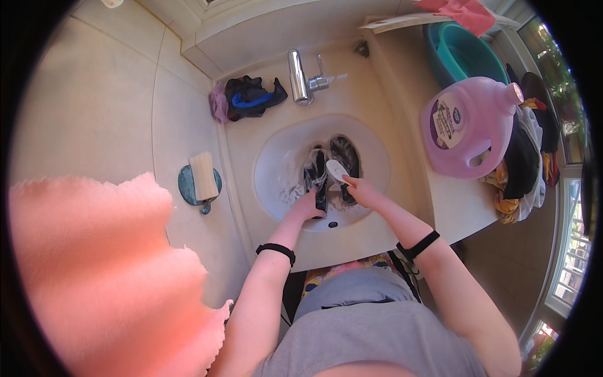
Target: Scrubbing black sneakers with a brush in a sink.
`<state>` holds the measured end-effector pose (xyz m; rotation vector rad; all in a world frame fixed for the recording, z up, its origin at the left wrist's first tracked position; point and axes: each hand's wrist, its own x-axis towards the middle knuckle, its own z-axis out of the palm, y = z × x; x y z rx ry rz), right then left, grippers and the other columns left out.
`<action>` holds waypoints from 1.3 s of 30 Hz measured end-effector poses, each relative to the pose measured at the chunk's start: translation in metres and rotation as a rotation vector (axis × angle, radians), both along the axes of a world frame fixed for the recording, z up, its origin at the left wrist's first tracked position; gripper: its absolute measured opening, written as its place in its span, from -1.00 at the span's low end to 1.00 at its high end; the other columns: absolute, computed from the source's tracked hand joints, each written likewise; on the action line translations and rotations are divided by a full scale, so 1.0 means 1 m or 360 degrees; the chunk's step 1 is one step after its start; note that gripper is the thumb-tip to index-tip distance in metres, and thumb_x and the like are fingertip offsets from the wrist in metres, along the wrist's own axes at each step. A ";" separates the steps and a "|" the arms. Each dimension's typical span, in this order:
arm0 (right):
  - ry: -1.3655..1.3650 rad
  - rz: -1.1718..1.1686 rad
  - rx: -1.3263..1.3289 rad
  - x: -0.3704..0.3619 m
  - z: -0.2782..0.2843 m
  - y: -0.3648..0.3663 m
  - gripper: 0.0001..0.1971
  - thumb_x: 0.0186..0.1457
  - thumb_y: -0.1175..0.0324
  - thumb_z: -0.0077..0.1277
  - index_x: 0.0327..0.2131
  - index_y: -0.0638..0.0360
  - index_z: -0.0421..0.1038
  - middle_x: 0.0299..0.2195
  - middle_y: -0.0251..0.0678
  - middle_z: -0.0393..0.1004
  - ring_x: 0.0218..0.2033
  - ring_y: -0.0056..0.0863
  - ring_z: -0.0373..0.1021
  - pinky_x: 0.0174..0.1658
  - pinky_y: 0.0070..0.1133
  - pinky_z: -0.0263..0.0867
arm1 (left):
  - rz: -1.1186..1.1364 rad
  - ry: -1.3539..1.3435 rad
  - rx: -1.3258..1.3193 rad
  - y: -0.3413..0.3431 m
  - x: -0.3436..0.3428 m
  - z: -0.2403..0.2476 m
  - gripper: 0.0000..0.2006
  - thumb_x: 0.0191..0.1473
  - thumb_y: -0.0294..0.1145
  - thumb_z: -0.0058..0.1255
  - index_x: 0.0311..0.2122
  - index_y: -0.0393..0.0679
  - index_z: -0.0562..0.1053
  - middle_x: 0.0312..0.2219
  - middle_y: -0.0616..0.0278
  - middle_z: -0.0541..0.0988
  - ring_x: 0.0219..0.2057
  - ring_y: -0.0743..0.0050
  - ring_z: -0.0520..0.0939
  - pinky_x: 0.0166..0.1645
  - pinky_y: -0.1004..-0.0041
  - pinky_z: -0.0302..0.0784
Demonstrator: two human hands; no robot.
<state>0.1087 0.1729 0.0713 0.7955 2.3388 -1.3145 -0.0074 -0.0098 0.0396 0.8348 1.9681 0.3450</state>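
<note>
A dark shoe [316,173] with white suds on it lies lengthwise in the white oval sink [269,164]. My left hand [306,206] grips its near end, fingers partly hidden against it. Just right of it is a second dark shoe [345,152], also sudsy. In my right hand [365,192] is a white scrubbing brush [337,170], held by its handle, with its head over the gap between the two shoes. The bristles are hidden beneath the brush, so I cannot tell whether they touch a shoe.
A chrome faucet [298,78] stands behind the sink, with dark bundled cloth [251,97] to its left. At left, a pale bar [203,176] rests on a teal dish. A purple detergent jug [471,125], a teal basin [468,53] and piled clothes [524,157] occupy the right.
</note>
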 end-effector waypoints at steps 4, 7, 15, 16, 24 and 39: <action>-0.0075 -0.0010 -0.0112 0.010 0.035 0.001 -0.55 0.02 0.30 -0.22 0.05 -0.12 0.17 -0.49 -0.17 0.41 -0.55 -0.51 0.32 -0.42 -0.55 0.24 | 0.0158 0.0126 -0.0029 -0.011 0.008 -0.018 -0.36 -0.31 -0.12 0.14 -0.11 -0.31 0.30 -0.23 -0.10 0.44 -0.14 0.02 0.44 -0.05 0.31 0.33; -0.0158 -0.0060 -0.0121 0.012 0.065 -0.004 -0.56 0.01 0.26 -0.22 0.04 -0.10 0.18 -0.49 -0.08 0.43 -0.57 -0.31 0.38 -0.42 -0.46 0.29 | 0.0697 -0.0111 0.0099 -0.015 0.012 -0.027 -0.42 -0.21 -0.13 0.06 -0.09 -0.31 0.31 -0.24 -0.07 0.47 -0.15 0.09 0.46 -0.06 0.35 0.32; 0.0341 0.0191 0.0025 0.022 0.040 -0.063 -0.60 0.05 0.25 -0.21 0.02 -0.16 0.19 -0.51 -0.04 0.43 -0.53 -0.17 0.38 -0.38 -0.39 0.29 | 0.2436 -0.1007 0.0452 0.008 0.004 -0.001 -0.66 0.01 -0.16 -0.17 -0.12 -0.05 0.31 -0.14 0.17 0.36 -0.11 0.28 0.37 -0.18 0.15 0.36; 0.0329 0.0270 0.0112 0.018 0.049 -0.070 -0.60 0.04 0.27 -0.21 0.01 -0.14 0.21 -0.47 -0.01 0.42 -0.48 -0.12 0.39 -0.36 -0.37 0.29 | 0.2491 -0.1077 0.0545 0.007 0.006 -0.001 -0.68 0.01 -0.17 -0.18 -0.14 -0.06 0.31 -0.14 0.16 0.35 -0.12 0.28 0.37 -0.18 0.18 0.37; 0.0306 0.0283 0.0133 0.011 0.065 -0.093 -0.60 0.01 0.34 -0.26 -0.01 -0.02 0.24 -0.41 0.05 0.40 -0.38 -0.08 0.38 -0.26 -0.32 0.28 | 0.2713 -0.0917 0.0835 0.005 0.014 0.002 -0.76 -0.01 -0.27 -0.15 -0.24 -0.15 0.33 -0.30 0.19 0.43 -0.25 0.39 0.43 -0.34 0.44 0.39; 0.0536 0.0121 0.0269 -0.005 0.039 -0.079 -0.61 0.05 0.33 -0.32 0.00 0.04 0.23 -0.65 -0.10 0.41 -0.72 -0.33 0.36 -0.60 -0.42 0.31 | 0.2087 -0.0162 0.0818 0.016 0.015 0.014 -0.66 0.02 -0.19 -0.19 -0.30 -0.31 0.38 -0.39 0.07 0.48 -0.36 0.31 0.46 -0.30 0.40 0.32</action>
